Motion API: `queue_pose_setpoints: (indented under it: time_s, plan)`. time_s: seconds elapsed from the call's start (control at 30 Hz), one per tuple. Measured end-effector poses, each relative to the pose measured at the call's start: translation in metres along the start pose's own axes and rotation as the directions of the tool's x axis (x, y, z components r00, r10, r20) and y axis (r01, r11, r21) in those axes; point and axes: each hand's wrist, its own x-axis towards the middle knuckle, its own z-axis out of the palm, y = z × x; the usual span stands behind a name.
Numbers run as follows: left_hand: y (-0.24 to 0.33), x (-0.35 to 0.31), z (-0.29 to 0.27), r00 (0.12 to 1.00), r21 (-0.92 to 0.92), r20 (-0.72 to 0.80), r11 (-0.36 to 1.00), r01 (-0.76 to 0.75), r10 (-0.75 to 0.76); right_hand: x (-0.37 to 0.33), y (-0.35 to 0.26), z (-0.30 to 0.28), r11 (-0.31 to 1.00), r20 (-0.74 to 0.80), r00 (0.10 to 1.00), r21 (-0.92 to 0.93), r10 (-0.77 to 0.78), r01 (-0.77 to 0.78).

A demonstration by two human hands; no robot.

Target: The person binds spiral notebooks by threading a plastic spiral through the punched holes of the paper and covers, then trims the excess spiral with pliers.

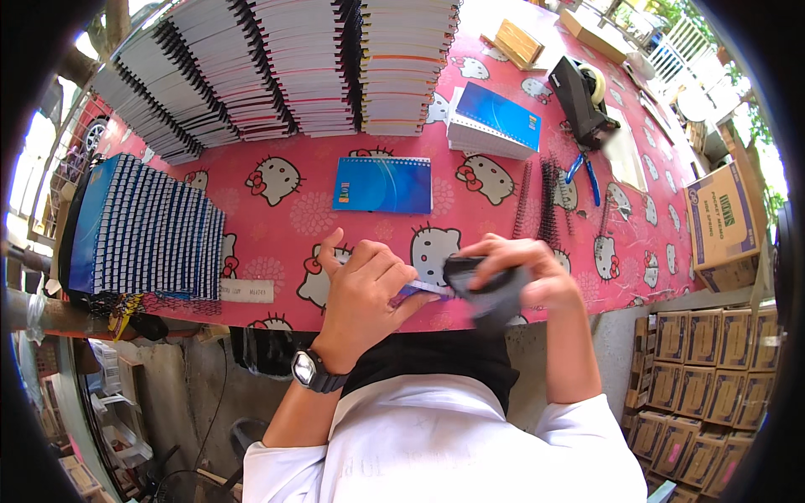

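Note:
My left hand [362,293] is over the near edge of the pink patterned table, thumb and fingers closed on a narrow purple-blue thing [421,290] seen almost edge-on; its kind is unclear. Close to its right end, my right hand [530,267] grips a black thing [482,289], too blurred by motion to name. Just beyond my hands lies a small blue-covered notepad [384,186] with holes punched along its top edge. Farther right is a pile of blue-covered pads [496,124]. Dark wire spirals [549,205] lie nearer me, beside blue-handled pliers [587,178].
Tall stacks of spiral-edged pads [289,71] fill the far left. A leaning stack of spiral-bound blue notebooks [159,230] stands at the near left. At the far right are a black tape dispenser [580,105] and a wooden block [518,42]. Cartons [704,339] are piled beside the table.

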Motion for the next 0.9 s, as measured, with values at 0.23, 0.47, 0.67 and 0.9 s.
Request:
queue_pose_setpoints:
  time_s: [0.23, 0.47, 0.67, 0.9]
  plan:
    - [-0.002, -0.002, -0.002, 1.000, 0.011, -0.016, 1.000, -0.001, 0.001, 0.003, -0.001, 0.013, 0.988, -0.093, 0.994, 0.135, -0.065, 0.077]
    - [-0.003, -0.001, -0.001, 1.000, -0.009, -0.013, 1.000, 0.021, -0.021, 0.008, -0.009, 0.023, 1.000, -0.197, 0.980, 0.027, 0.000, 0.006]
    - [-0.007, -0.013, 0.003, 0.947, -0.187, -0.262, 0.972, 0.139, -0.186, 0.016, 0.009, 0.018, 1.000, -0.202, 0.979, -0.004, 0.018, -0.019]
    - [-0.031, -0.033, 0.028, 0.868, -0.795, 0.050, 0.507, 0.334, -0.494, 0.025, 0.013, 0.020, 0.991, -0.204, 0.978, -0.114, 0.048, -0.072]
